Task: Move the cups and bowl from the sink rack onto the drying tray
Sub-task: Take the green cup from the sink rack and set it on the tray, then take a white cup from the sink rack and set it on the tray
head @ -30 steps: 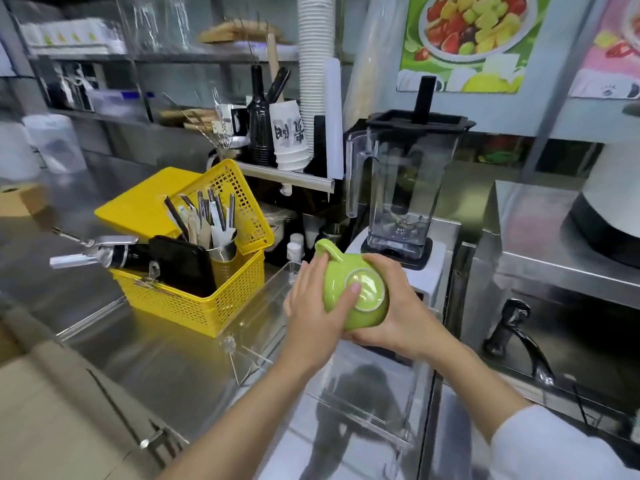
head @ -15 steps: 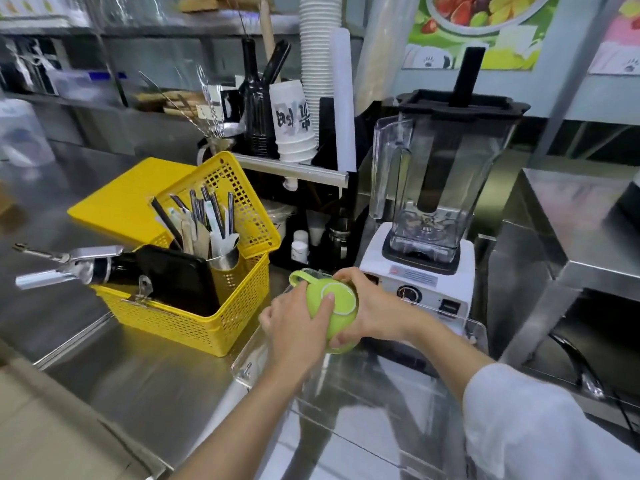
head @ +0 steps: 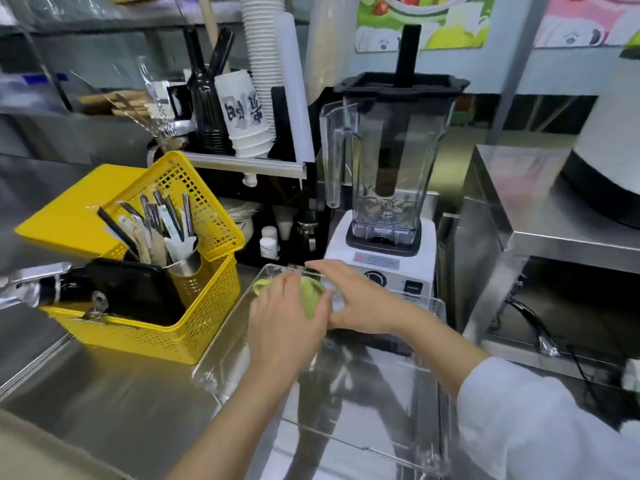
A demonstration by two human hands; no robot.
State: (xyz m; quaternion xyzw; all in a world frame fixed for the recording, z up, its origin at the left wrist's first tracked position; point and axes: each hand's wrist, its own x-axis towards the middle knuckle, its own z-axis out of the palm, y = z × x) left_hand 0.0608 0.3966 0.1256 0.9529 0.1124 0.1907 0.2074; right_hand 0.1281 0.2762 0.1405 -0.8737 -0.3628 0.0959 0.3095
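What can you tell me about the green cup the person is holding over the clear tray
The light green glossy cup, ceramic by its look, is mostly hidden between both hands and blurred. The left hand covers its near side, and the right hand wraps its far and right side. A rounded green bit, probably the handle, pokes out at its left. It sits low at the far left corner of the clear plastic drying tray, in front of the white blender base. Whether it already rests on the tray cannot be told.
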